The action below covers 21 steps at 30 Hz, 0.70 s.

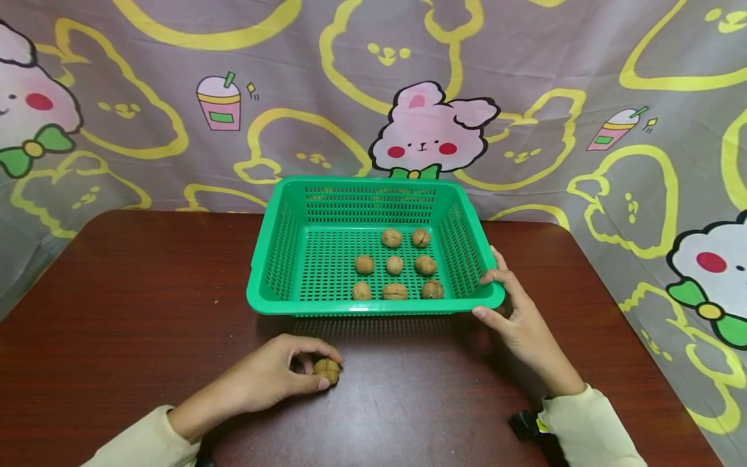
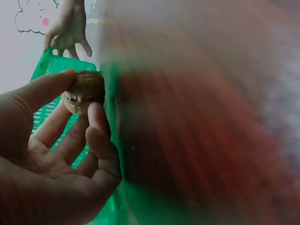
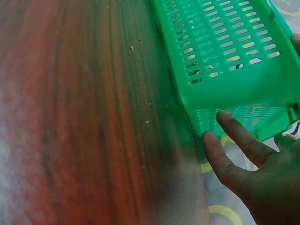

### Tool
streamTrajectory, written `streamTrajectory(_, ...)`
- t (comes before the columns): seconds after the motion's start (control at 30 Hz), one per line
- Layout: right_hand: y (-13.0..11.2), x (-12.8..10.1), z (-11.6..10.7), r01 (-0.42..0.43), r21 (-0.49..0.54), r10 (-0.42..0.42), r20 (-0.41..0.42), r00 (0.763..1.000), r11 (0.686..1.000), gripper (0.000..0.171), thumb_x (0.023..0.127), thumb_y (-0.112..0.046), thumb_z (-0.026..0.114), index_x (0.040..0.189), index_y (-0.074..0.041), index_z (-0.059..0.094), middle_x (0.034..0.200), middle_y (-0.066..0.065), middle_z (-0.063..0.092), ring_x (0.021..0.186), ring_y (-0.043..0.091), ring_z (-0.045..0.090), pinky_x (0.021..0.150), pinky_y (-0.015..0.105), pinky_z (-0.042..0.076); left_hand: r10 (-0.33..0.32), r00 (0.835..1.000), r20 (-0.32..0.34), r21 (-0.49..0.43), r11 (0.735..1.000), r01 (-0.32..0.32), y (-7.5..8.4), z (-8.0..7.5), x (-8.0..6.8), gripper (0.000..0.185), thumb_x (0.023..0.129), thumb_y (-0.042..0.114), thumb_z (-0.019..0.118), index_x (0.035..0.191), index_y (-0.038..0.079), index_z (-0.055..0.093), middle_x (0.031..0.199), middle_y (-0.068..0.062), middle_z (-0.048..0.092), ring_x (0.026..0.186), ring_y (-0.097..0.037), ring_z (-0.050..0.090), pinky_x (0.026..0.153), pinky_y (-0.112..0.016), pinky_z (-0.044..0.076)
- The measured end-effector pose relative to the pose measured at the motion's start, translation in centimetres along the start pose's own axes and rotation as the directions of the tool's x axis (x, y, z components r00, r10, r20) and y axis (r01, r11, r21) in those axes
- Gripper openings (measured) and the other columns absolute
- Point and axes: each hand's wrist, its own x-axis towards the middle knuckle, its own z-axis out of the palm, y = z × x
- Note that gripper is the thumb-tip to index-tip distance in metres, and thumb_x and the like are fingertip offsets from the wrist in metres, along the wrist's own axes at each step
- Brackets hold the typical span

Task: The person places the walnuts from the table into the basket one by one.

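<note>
My left hand (image 1: 274, 376) pinches a brown walnut (image 1: 327, 371) between thumb and fingers, in front of the basket. Close up in the left wrist view, the walnut (image 2: 85, 91) sits at the fingertips; whether it touches the table cannot be told. A green plastic basket (image 1: 373, 305) with slotted walls stands farther back, holding several walnuts (image 1: 394, 265) grouped toward its right side. At the basket's front right corner, my right hand (image 1: 522, 321) holds the rim, thumb at the front and a finger bent over the side. Beneath that rim, other fingers (image 3: 220, 157) reach toward the basket's wall.
A dark red-brown wooden table (image 1: 146, 292) bears the basket. Behind it hangs a grey curtain (image 1: 327, 78) printed with yellow outlines and cartoon rabbits. Small crumbs (image 3: 132, 48) lie on the tabletop near the basket.
</note>
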Motion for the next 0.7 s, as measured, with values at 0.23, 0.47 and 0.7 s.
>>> streamTrajectory(0.23, -0.1, -0.1, -0.1, -0.009, -0.022, 0.009, 0.006, 1.000, 1.000, 0.037, 0.098, 0.008, 0.063, 0.128, 0.002, 0.041, 0.177, 0.015, 0.003, 0.136, -0.001, 0.042, 0.089, 0.012, 0.053, 0.008, 0.995, 0.099, -0.109, 0.994, 0.003, 1.8, 0.1, 0.2, 0.031, 0.092, 0.018, 0.081, 0.122, 0.011, 0.076, 0.089, 0.002, 0.072, 0.071, -0.005, 0.063, 0.059, -0.021, 0.051)
streamTrajectory(0.47, -0.2, 0.0, 0.0, -0.010, -0.031, 0.010, 0.006, 1.000, 0.999, 0.037, 0.098, 0.008, 0.063, 0.128, 0.002, 0.042, 0.177, 0.014, 0.005, 0.135, 0.001, 0.042, 0.088, 0.012, 0.053, 0.081, 0.972, 0.219, -0.242, 0.970, -0.027, 5.1, -1.3, 0.1, 0.033, 0.094, 0.016, 0.078, 0.127, 0.010, 0.074, 0.091, -0.009, 0.077, 0.068, -0.011, 0.067, 0.058, -0.027, 0.056)
streamTrajectory(0.7, -0.3, -0.1, -0.2, -0.017, -0.040, 0.017, 0.001, 1.000, 0.999, 0.038, 0.099, 0.007, 0.063, 0.129, 0.001, 0.042, 0.177, 0.011, 0.005, 0.139, -0.002, 0.036, 0.093, 0.008, 0.048, 0.150, 0.971, 0.185, -0.227, 0.968, -0.106, 8.5, -4.5, 0.9, 0.033, 0.097, 0.017, 0.074, 0.129, 0.009, 0.072, 0.110, -0.010, 0.078, 0.090, -0.017, 0.072, 0.079, -0.029, 0.058)
